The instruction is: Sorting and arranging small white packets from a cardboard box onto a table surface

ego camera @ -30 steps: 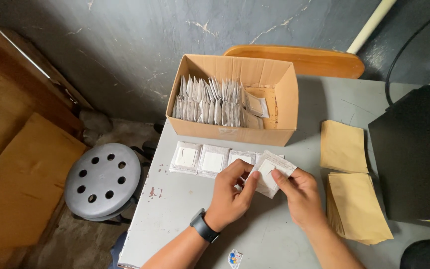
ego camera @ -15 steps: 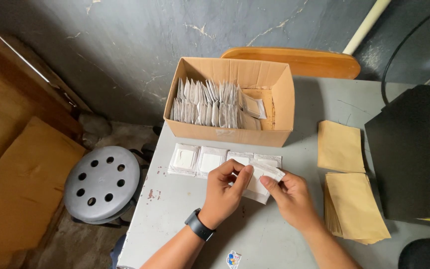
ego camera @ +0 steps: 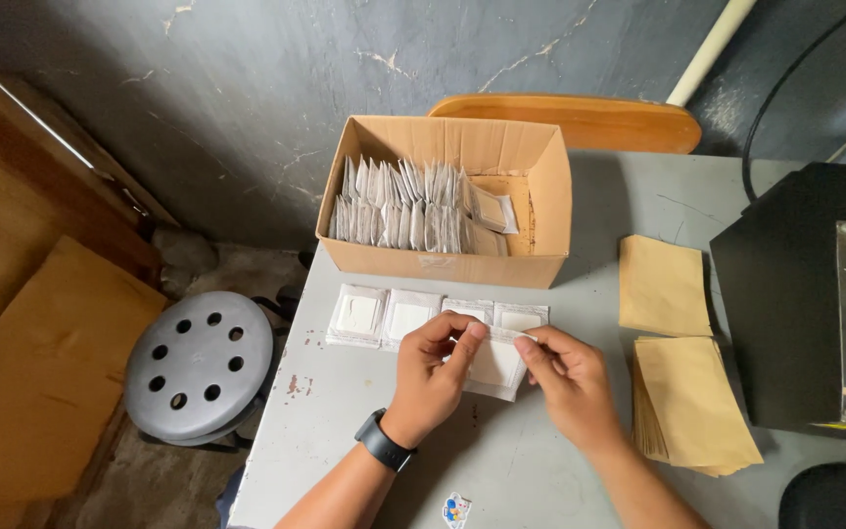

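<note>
My left hand [ego camera: 435, 370], with a black wristband, and my right hand [ego camera: 568, 382] both pinch the top edge of a white plastic packet [ego camera: 497, 364] held just above the grey table [ego camera: 345, 431]. Behind it a row of similar white packets [ego camera: 384, 315] lies flat on the table. An open cardboard box [ego camera: 540, 201] further back holds several white packets standing upright in a row.
Brown paper envelopes lie to the right: a single one [ego camera: 662, 284] and a stack [ego camera: 693, 404]. A black machine [ego camera: 815, 304] stands at the right edge. A grey perforated stool [ego camera: 198, 364] sits left of the table. A wooden chair back [ego camera: 580, 120] is behind the box.
My hands have lowered the packet toward the table and turned it flatter, moving slightly left below the row of packets.
</note>
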